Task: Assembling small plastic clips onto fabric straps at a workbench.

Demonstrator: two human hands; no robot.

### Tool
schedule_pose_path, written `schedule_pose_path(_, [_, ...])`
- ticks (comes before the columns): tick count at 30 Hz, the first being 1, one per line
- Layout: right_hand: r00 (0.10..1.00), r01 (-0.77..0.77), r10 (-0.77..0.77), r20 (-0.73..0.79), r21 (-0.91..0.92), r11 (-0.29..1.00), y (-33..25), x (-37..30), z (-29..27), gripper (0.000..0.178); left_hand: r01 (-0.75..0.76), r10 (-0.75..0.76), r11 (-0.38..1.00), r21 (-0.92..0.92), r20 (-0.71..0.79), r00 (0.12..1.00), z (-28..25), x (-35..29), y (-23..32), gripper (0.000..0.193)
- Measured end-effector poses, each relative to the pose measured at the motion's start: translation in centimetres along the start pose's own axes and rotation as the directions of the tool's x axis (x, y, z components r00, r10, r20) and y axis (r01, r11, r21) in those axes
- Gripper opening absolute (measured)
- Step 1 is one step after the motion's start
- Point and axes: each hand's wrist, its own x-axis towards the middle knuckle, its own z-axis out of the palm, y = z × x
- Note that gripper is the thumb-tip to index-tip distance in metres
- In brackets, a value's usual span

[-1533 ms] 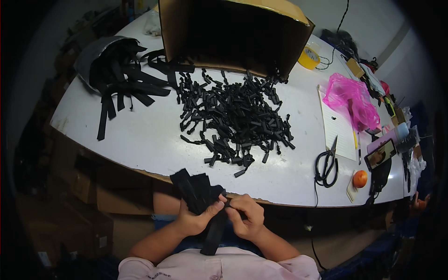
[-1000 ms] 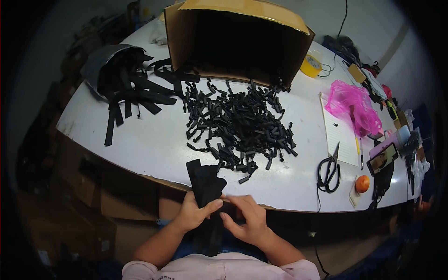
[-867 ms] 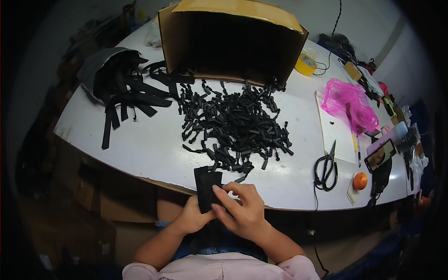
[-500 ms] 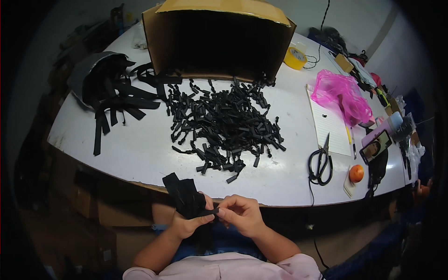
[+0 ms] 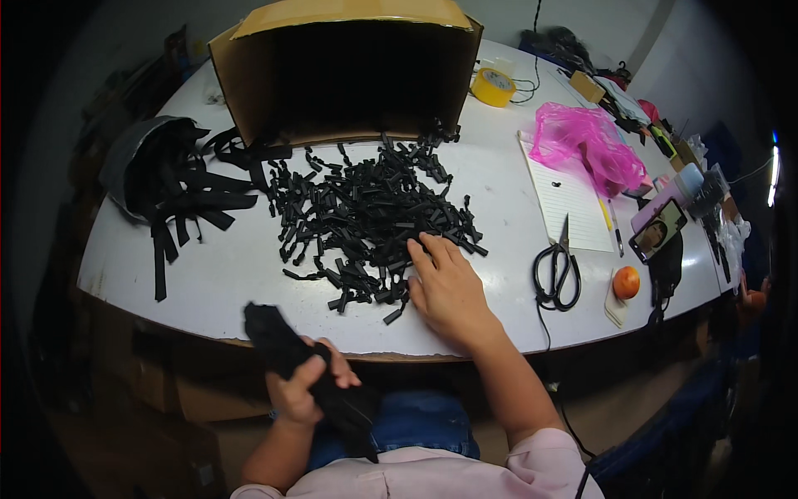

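My left hand [image 5: 299, 387] is closed round a bundle of black fabric strips [image 5: 278, 337] in front of the table's near edge. The bundle's lower part hangs down over my lap. Reaching over the table, my right hand [image 5: 453, 295] rests at the near right side of a pile of small black tube-like pieces with short cords [image 5: 366, 204]. Its fingers are apart, with the tips touching or just over the pieces. Nothing shows held in it, though the undersides of the fingertips are hidden.
Behind the pile, an open cardboard box [image 5: 357, 12] faces me. A grey bag [image 5: 125, 162] spills black strips at the left. To the right lie black scissors [image 5: 555, 279], a notepad [image 5: 573, 220], a pink plastic bag [image 5: 582, 150], yellow tape [image 5: 492, 90], a round orange-red fruit [image 5: 626, 283] and a phone [image 5: 658, 230].
My right hand has left the strips and moved forward and right to the pile. My left hand has shifted left and down with the bundle. The whole view has moved slightly.
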Motion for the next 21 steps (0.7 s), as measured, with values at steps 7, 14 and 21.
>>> schedule_pose_path(7, [0.996, -0.041, 0.042, 0.076, -0.018, 0.999, -0.7, -3.3, -1.4, 0.037, -0.312, 0.202, 0.799, 0.514, 0.259, 0.945, -1.3, 0.6, 0.9, 0.012])
schedule_pose_path(14, [0.991, -0.132, 0.085, 0.102, 0.688, 0.713, -5.5, -6.7, -3.2, 0.020, 0.074, -0.140, 0.740, 0.668, 0.045, 0.989, 0.3, -1.3, -1.5, 0.015])
schedule_pose_path(21, [0.977, -0.208, 0.159, 0.145, 0.826, 0.524, -6.3, -7.7, -1.9, 0.004, 0.047, -0.060, 0.799, 0.599, 0.001, 0.998, 2.1, -1.5, -2.0, 0.013])
